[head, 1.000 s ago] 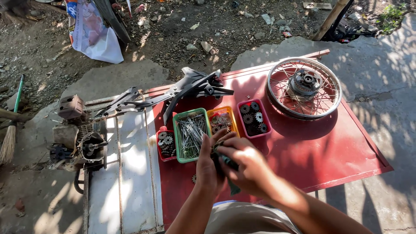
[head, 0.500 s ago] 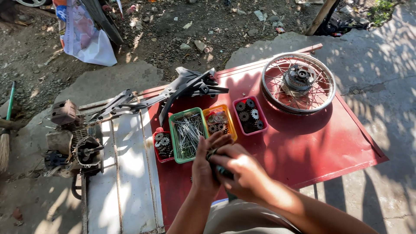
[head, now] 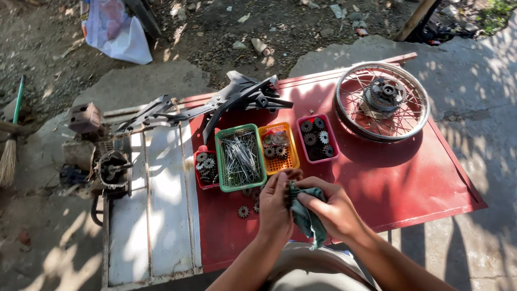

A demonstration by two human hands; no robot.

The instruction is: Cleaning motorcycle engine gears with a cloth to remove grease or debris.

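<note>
My left hand (head: 276, 207) and my right hand (head: 334, 209) meet over the red metal sheet (head: 409, 178), both closed around a teal cloth (head: 307, 218) that hangs down between them. Whatever the cloth wraps is hidden. Just ahead of my hands stand a green basket of thin metal spokes (head: 239, 157), an orange basket (head: 277, 148) and a pink basket of gears (head: 316, 138). Loose small gears (head: 243, 211) lie on the sheet left of my left hand.
A spoked wheel with hub (head: 382, 101) lies at the sheet's far right. A grey motorcycle frame part (head: 237, 99) lies at the back, an engine block (head: 105, 167) at the left beside a white panel (head: 156, 199). A broom (head: 9, 156) and a plastic bag (head: 116, 32) lie on the dirt.
The view has shifted a little. My hands have stayed together in front of the baskets, working the cloth between them; the teal cloth now shows more plainly.
</note>
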